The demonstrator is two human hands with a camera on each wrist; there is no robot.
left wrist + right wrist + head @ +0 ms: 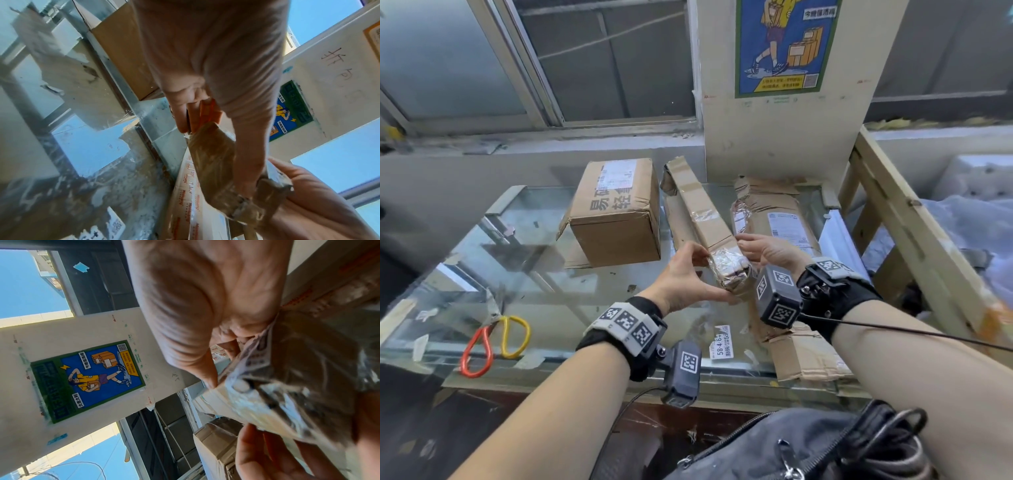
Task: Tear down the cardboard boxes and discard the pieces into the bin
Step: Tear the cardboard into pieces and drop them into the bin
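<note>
A long narrow cardboard box, wrapped in clear tape, rises at a slant from the glass table. My left hand grips its crumpled, taped near end from the left and below, thumb on top. My right hand holds the right side of that same end, fingertips pinching at the tape. In the right wrist view my right hand fills the top, and fingers of my left hand show below the box end.
A closed square brown box stands left of the long box. Flattened cardboard lies under and right of my hands, reaching the front edge. Red and yellow scissors lie front left. A wooden frame borders the right side.
</note>
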